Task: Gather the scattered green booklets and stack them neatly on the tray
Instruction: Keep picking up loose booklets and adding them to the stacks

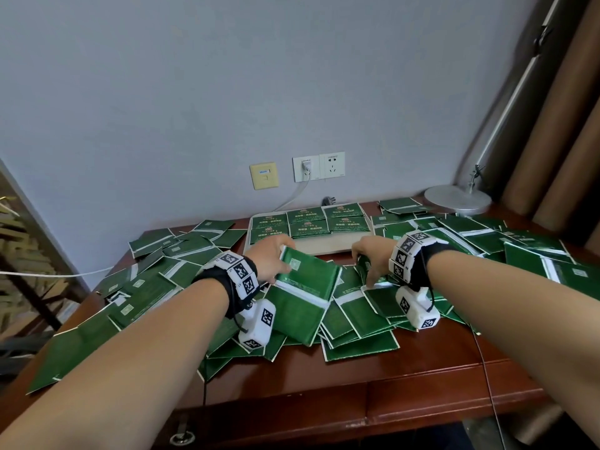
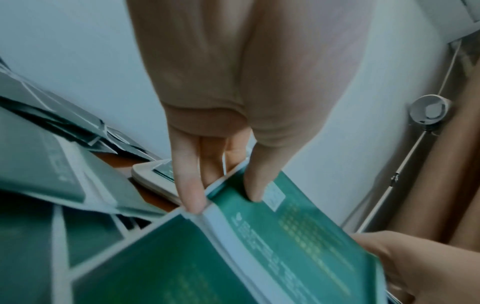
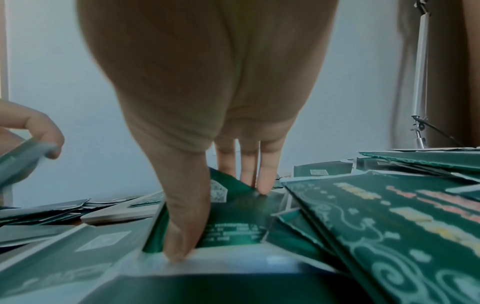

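Observation:
Green booklets (image 1: 156,287) lie scattered all over a red-brown desk. A white tray (image 1: 324,245) at the back middle holds booklets in neat rows (image 1: 308,222). My left hand (image 1: 282,251) grips a bundle of green booklets (image 1: 302,297) by its far edge and holds it tilted above the pile. In the left wrist view the left hand (image 2: 223,201) has its thumb on the bundle's cover (image 2: 285,242) and its fingers behind. My right hand (image 1: 363,267) is down on the pile, just right of the bundle. Its thumb and fingers (image 3: 262,185) pinch one booklet (image 3: 233,216), which bows upward.
A lamp's round base (image 1: 457,198) stands at the back right, with brown curtains (image 1: 552,125) behind it. Wall sockets (image 1: 318,165) with a plugged white cable sit above the tray. Bare wood (image 1: 422,358) shows along the desk's front edge.

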Demonstrator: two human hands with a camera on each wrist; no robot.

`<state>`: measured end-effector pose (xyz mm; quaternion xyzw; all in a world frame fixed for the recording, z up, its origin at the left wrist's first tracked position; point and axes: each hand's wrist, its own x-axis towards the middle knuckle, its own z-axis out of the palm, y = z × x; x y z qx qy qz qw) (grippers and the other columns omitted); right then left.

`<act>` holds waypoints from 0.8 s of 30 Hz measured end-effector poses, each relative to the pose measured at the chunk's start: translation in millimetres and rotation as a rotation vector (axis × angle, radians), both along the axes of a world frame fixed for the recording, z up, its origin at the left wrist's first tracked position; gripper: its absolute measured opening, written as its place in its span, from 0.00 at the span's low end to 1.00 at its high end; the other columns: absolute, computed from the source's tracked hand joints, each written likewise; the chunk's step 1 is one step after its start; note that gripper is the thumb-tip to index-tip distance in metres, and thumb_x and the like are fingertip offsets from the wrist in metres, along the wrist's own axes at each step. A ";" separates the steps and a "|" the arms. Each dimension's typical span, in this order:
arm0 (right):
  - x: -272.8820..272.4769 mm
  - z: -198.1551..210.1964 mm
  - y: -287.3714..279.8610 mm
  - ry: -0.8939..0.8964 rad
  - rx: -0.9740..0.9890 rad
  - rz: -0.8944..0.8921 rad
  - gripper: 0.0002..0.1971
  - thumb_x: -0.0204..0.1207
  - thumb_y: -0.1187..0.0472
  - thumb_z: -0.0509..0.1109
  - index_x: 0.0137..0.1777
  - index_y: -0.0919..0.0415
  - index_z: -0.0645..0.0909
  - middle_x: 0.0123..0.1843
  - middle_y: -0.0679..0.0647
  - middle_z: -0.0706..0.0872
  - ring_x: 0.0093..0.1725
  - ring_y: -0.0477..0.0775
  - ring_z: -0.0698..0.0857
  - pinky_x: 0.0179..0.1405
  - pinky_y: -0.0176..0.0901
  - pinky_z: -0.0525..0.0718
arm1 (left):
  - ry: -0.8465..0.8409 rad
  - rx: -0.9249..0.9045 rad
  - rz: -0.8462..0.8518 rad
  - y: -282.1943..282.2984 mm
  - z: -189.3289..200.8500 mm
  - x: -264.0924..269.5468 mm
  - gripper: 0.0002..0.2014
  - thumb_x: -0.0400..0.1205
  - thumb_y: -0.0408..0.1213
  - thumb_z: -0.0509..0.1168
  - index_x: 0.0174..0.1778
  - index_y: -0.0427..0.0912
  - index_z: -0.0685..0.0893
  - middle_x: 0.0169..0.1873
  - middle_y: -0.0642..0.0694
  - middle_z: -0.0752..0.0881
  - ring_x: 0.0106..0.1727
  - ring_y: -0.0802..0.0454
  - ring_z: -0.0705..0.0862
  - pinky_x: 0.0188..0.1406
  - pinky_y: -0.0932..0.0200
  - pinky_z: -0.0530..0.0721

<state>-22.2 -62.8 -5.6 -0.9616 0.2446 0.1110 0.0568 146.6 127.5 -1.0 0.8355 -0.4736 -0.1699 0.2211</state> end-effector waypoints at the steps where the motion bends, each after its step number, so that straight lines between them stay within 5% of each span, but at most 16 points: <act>1: 0.6 0.1 -1.1 -0.020 0.016 -0.009 0.30 0.62 0.57 0.85 0.62 0.57 0.76 0.58 0.52 0.78 0.55 0.52 0.77 0.55 0.44 0.79 | -0.008 -0.008 0.038 2.7 1.9 4.1 0.19 0.80 0.29 0.70 0.63 0.50 0.75 0.40 0.43 0.80 0.30 0.45 0.88 0.30 0.54 0.88; 4: 6.7 0.0 -0.5 -0.120 0.049 -0.025 0.27 0.62 0.58 0.84 0.58 0.58 0.76 0.53 0.52 0.81 0.51 0.52 0.78 0.48 0.43 0.79 | -0.029 -0.052 0.149 11.3 4.7 18.4 0.17 0.81 0.29 0.66 0.63 0.50 0.76 0.42 0.46 0.75 0.29 0.45 0.88 0.28 0.53 0.87; 8: 20.2 3.5 8.1 -0.257 0.050 -0.007 0.25 0.63 0.58 0.84 0.56 0.58 0.76 0.50 0.52 0.82 0.48 0.54 0.81 0.46 0.43 0.80 | -0.168 -0.093 0.252 23.1 4.1 32.0 0.10 0.78 0.31 0.66 0.53 0.48 0.79 0.43 0.45 0.84 0.36 0.45 0.86 0.34 0.59 0.81; 13: 33.8 8.1 20.4 -0.321 0.013 0.023 0.27 0.64 0.57 0.83 0.62 0.59 0.77 0.56 0.54 0.83 0.54 0.57 0.82 0.54 0.48 0.82 | -0.232 0.010 0.213 33.0 1.5 31.1 0.13 0.74 0.27 0.68 0.36 0.52 0.78 0.47 0.46 0.86 0.46 0.47 0.84 0.42 0.60 0.77; 16: 35.5 11.7 25.0 -0.347 -0.006 0.018 0.28 0.63 0.59 0.83 0.62 0.59 0.77 0.55 0.54 0.84 0.53 0.56 0.83 0.54 0.49 0.83 | -0.208 0.137 0.111 34.3 0.1 21.5 0.11 0.71 0.27 0.72 0.40 0.48 0.83 0.46 0.49 0.85 0.48 0.49 0.85 0.46 0.60 0.81; 24: 22.9 15.1 38.5 -0.188 -0.044 0.063 0.19 0.64 0.50 0.82 0.52 0.51 0.82 0.48 0.47 0.85 0.48 0.51 0.84 0.43 0.41 0.81 | -0.204 0.239 0.019 21.9 -13.1 1.6 0.15 0.73 0.46 0.76 0.51 0.48 0.83 0.49 0.52 0.85 0.52 0.51 0.83 0.51 0.57 0.81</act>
